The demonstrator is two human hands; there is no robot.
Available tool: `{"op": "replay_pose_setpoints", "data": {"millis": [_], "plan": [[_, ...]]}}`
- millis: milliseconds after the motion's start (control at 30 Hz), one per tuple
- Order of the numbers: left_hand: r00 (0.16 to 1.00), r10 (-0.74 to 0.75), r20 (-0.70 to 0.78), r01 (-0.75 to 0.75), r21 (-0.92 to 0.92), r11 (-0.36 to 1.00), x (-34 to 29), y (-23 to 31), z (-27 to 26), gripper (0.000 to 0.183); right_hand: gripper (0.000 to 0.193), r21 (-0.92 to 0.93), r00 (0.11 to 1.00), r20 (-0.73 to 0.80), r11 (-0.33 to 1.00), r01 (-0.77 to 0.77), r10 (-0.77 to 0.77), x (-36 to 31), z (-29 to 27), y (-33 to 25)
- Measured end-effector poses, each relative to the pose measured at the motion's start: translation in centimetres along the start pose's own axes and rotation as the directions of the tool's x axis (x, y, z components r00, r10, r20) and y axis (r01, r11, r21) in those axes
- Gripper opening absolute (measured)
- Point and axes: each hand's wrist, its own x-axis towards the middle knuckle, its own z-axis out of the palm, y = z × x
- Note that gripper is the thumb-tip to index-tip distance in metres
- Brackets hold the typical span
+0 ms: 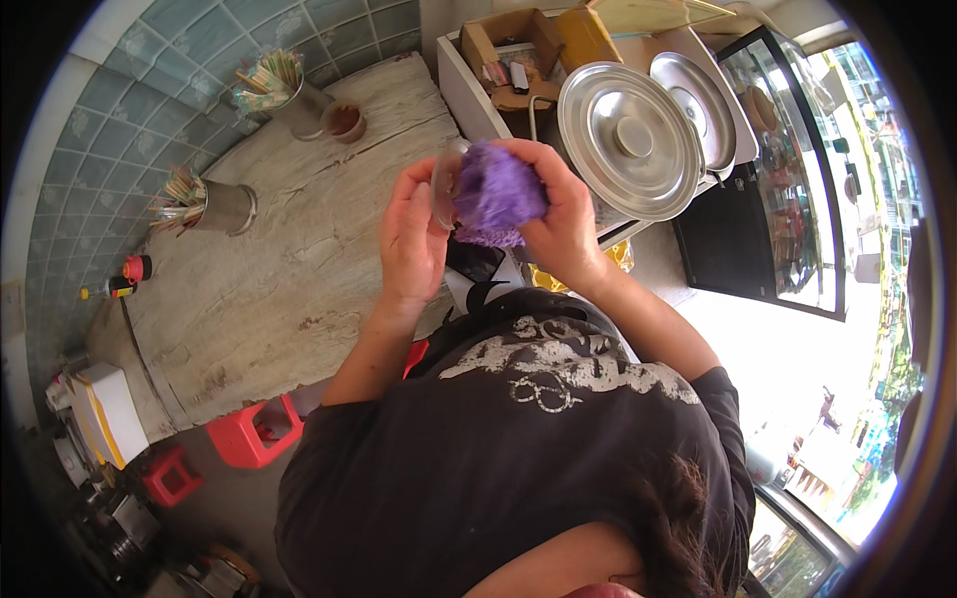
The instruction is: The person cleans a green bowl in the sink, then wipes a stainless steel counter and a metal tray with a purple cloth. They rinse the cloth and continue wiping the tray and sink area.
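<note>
The left hand (412, 239) grips a clear container (444, 189) by its side; the right hand (566, 214) is closed around a bunched purple cloth (500, 194), pressed against the container, though blur hides whether it reaches inside; both are held up in front of the dark shirt (478, 468), between the pale wooden surface (289, 249) and a lidded metal pot (608, 115).

The place looked like a small eatery — metal holders (229, 209) full of thin sticks (277, 72) stood on a pale worktop (279, 269) beside a tiled wall (189, 60), red plastic stools (234, 439) sat at its edge, and a big lidded pot (598, 149) stood near a glass-sided cabinet (797, 199).
</note>
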Motion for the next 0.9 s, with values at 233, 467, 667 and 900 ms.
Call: {"op": "replay_pose_setpoints", "data": {"millis": [233, 467, 667, 900], "plan": [[0.999, 0.026, -0.035, -0.023, 0.079, 0.997, 0.7, -0.4, 0.7, 0.035, 0.039, -0.436, 0.887, 0.095, 0.782, 0.446, -0.452, 2.0, 0.9, -0.5], [0.998, 0.06, -0.028, -0.056, 0.128, 0.99, 0.9, 0.2, 0.6, 0.043, 0.017, -0.66, 0.935, 0.166, 0.669, 0.341, -0.313, 2.8, 0.6, -1.6], [0.995, 0.044, -0.085, -0.028, 0.186, 0.982, 1.0, 0.5, 1.1, 0.05, 0.015, -0.683, 0.941, 0.276, 0.649, 0.337, -0.197, 2.8, 0.4, -1.4], [0.992, -0.123, -0.041, 0.121, -0.053, 0.991, 2.4, 2.3, -1.4, 0.048, 0.036, -0.502, 0.945, 0.317, 0.833, 0.234, -0.075, 1.8, -1.2, -1.1]]}}
